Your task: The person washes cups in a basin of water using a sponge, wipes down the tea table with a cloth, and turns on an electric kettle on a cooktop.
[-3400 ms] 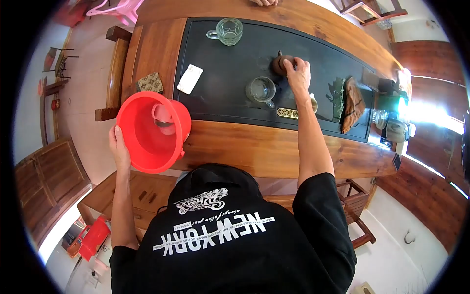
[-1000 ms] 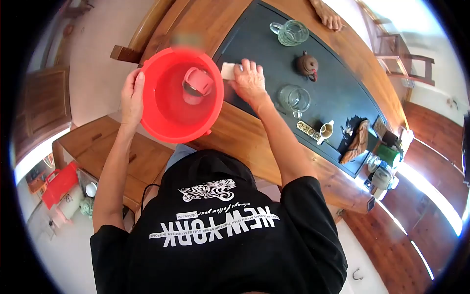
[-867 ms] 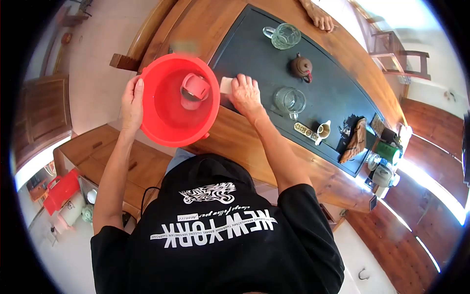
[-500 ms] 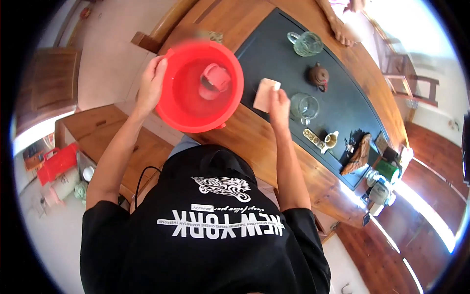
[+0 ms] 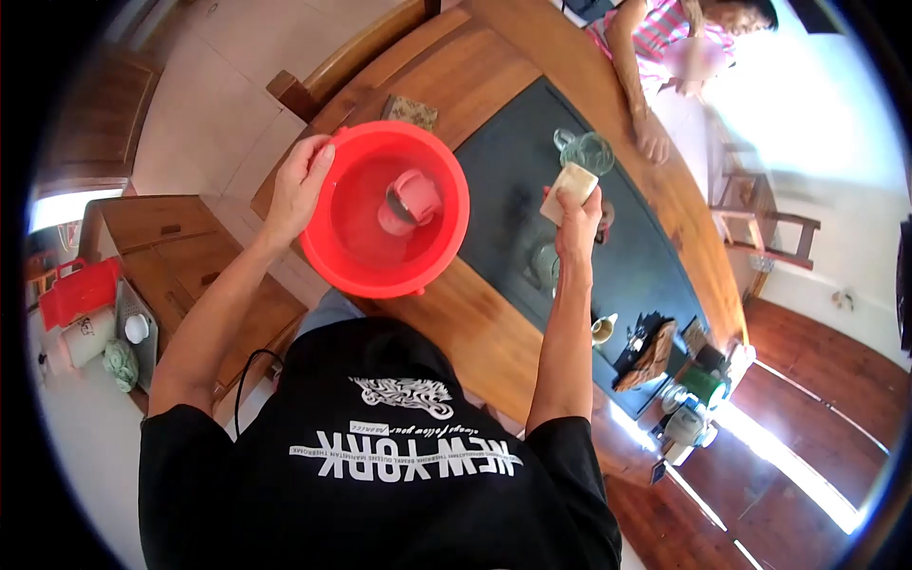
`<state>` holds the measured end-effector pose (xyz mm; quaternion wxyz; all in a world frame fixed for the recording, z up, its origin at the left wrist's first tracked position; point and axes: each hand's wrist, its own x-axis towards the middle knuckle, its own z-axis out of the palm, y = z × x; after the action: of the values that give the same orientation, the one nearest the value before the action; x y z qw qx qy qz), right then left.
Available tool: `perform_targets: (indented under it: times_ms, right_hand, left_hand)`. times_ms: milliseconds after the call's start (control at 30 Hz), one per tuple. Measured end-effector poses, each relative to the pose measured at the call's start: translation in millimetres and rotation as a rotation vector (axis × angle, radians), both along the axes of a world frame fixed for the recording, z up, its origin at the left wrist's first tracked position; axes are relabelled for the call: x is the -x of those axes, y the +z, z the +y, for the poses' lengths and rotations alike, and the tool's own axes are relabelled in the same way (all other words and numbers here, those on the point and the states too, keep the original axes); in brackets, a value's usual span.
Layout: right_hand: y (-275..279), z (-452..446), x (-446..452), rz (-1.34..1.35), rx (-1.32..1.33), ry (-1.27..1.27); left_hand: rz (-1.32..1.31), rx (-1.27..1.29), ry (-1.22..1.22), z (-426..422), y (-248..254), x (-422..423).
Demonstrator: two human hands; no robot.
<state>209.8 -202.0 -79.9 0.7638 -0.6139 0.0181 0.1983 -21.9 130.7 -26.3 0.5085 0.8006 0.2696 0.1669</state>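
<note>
My left hand [image 5: 300, 188] grips the rim of a red plastic bucket [image 5: 439, 249], which is tilted towards me at the table's edge. Inside the bucket lies a pink cup-like object [image 5: 415, 197]. My right hand [image 5: 578, 228] is closed on a beige rectangular pad [image 5: 571, 187], held up over the dark tea tray [image 5: 508, 147]. Just beyond the pad stands a glass mug [image 5: 592, 153]. A second glass mug [image 5: 543, 267] is partly hidden by my right wrist. Behind that hand, only part of a brown teapot [image 5: 606, 215] shows.
A small cream pitcher [image 5: 604, 329] and a carved wooden piece [image 5: 650, 355] are at the tray's right end. Several jars [image 5: 692, 413] stand beyond. Across the table, another person's hand [image 5: 652, 140] rests on the wooden edge. A patterned mat [image 5: 410, 112] lies behind the bucket.
My right hand has lifted the beige pad away from the tray surface, up and to the right. The bucket sits slightly lower in view. The head view has shifted, showing more of the other person.
</note>
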Motion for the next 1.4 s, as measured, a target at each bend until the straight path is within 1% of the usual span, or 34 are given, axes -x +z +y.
perform_targets:
  times_ms: [33, 67, 100, 200, 233, 333, 367, 433, 467, 567, 633, 700, 733, 767, 833, 900, 933, 967, 1000, 1033, 1100, 1167, 1200, 1267, 1333, 1367, 1400]
  right_hand:
    - [4.3, 3.4, -9.2, -0.100, 0.137, -0.013]
    - [8.6, 6.4, -16.3, -0.089, 0.185, 0.007]
    - [-1.1, 4.9, -26.5, -0.104, 0.216, 0.037]
    - [-9.4, 6.8, -42.0, -0.108, 0.288, 0.129]
    - [-10.4, 10.6, -43.7, -0.095, 0.339, 0.092]
    - [-17.0, 11.5, -55.7, -0.227, 0.553, 0.144]
    - [-20.9, 10.9, -57.8, -0.231, 0.554, 0.134]
    - [-35.4, 7.4, -64.9, -0.354, 0.865, 0.134]
    - [-49.2, 3.2, -70.8, -0.412, 0.930, 0.125]
    - [-48.2, 4.3, -64.1, -0.438, 0.933, 0.087]
    - [-24.1, 10.5, -44.4, -0.420, 0.957, 0.106]
    - [-15.4, 12.6, -24.5, -0.340, 0.798, 0.128]
    - [-12.8, 12.8, -15.8, -0.394, 0.808, 0.141]
    - [-9.6, 12.0, -5.8, -0.385, 0.814, 0.140]
    - [8.7, 14.0, 15.7, -0.292, 0.695, 0.170]
    - [15.5, 9.7, 30.9, -0.257, 0.682, 0.177]
    - [18.9, 7.7, 38.2, -0.250, 0.675, 0.200]
    - [16.5, 6.0, 50.1, -0.231, 0.665, 0.228]
    - [4.0, 0.0, 55.8, -0.259, 0.686, 0.244]
    - [2.9, -0.7, 63.1, -0.305, 0.741, 0.248]
    - [3.9, -1.0, 77.1, -0.283, 0.739, 0.248]
    - [-9.5, -4.7, 86.2, -0.216, 0.628, 0.246]
    - [-1.0, -2.7, 92.1, -0.212, 0.661, 0.242]
    - [-7.3, -5.0, 96.7, -0.217, 0.705, 0.276]
    - [-5.4, -2.4, 101.1, -0.211, 0.703, 0.283]
    - [-6.2, -1.8, 103.4, -0.207, 0.702, 0.284]
    - [-6.6, -2.9, 105.6, -0.202, 0.706, 0.286]
  left_hand:
    - [0.009, -0.025, 0.003, -0.1, 0.9, -1.3]
    - [-0.008, 0.002, 0.009, 0.6, -1.9, -1.0]
    - [-0.028, -0.004, 0.018, 0.2, -0.2, -1.4]
    - [0.008, -0.065, 0.006, -3.2, 8.4, -3.0]
    - [-0.009, -0.070, 0.005, -3.8, 9.9, -4.1]
    - [0.012, -0.074, 0.023, -2.4, 7.4, -4.1]
    - [0.006, -0.074, 0.015, -2.4, 7.2, -3.7]
    - [0.004, -0.032, 0.013, -3.3, 10.5, -4.7]
    - [0.000, -0.031, 0.007, -3.1, 10.6, -5.2]
    - [0.020, -0.056, 0.003, -2.3, 11.3, -5.2]
    - [0.037, -0.054, -0.008, -2.6, 13.7, -4.5]
    - [0.030, -0.047, -0.013, -2.9, 12.7, -4.3]
    - [0.021, -0.044, -0.014, -2.8, 12.1, -4.1]
    - [0.028, -0.038, -0.019, -2.9, 11.7, -3.2]
    - [0.010, -0.028, -0.020, -2.2, 11.1, -3.4]
    - [0.024, -0.020, -0.026, -0.3, 6.1, -4.4]
    - [0.001, -0.056, -0.022, 0.9, 0.5, -5.1]
    - [-0.010, -0.093, -0.017, 3.4, -4.6, -1.4]
    - [-0.022, -0.063, -0.021, 3.4, -3.6, -1.3]
    - [-0.044, -0.048, -0.020, 2.6, -3.6, -0.8]
    - [-0.055, -0.021, -0.009, 2.1, -5.7, -0.7]
    - [-0.023, -0.042, 0.014, 5.3, -10.3, 0.7]
    - [-0.015, -0.060, 0.044, 3.4, -8.2, 0.8]
    - [-0.006, -0.080, 0.075, -2.8, 7.3, -0.7]
    - [-0.266, -0.915, -0.073, -8.2, 31.6, -2.6]
    - [-0.262, -0.920, -0.078, -13.5, 36.1, -2.2]
    - [-0.261, -0.920, -0.252, -20.8, 39.3, -0.6]
